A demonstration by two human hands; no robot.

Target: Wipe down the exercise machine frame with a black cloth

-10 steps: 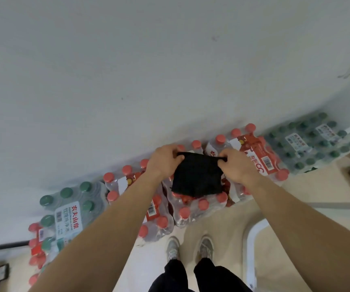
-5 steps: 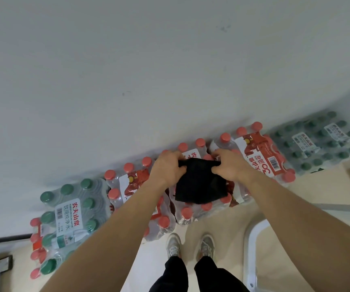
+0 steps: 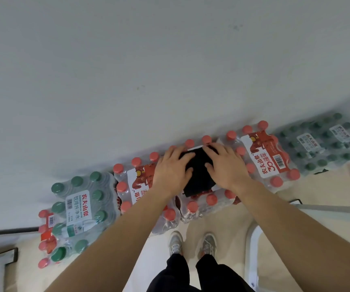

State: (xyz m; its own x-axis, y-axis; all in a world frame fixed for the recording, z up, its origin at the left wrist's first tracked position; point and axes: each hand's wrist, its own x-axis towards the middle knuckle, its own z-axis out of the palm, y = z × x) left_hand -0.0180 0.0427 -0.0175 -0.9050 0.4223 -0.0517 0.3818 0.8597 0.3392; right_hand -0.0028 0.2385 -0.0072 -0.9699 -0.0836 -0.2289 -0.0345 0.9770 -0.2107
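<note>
A folded black cloth (image 3: 199, 175) lies on top of a shrink-wrapped pack of red-capped bottles (image 3: 209, 204) against the wall. My left hand (image 3: 173, 170) rests flat on the cloth's left side with its fingers stretched out. My right hand (image 3: 225, 165) presses flat on the cloth's right side. Both palms face down, and only the middle strip and near edge of the cloth show between them. A white tubular frame part (image 3: 253, 256) curves up from the floor at my lower right.
Packs of red-capped bottles (image 3: 266, 159) and green-capped bottles (image 3: 79, 209) line the base of the white wall (image 3: 148, 70). More green-capped packs (image 3: 325, 142) sit at the far right. My feet (image 3: 193, 243) stand on the beige floor just in front of the packs.
The cloth was held up by its top corners between both hands. Now it has come down onto the bottle pack, and both hands have flattened out on top of it.
</note>
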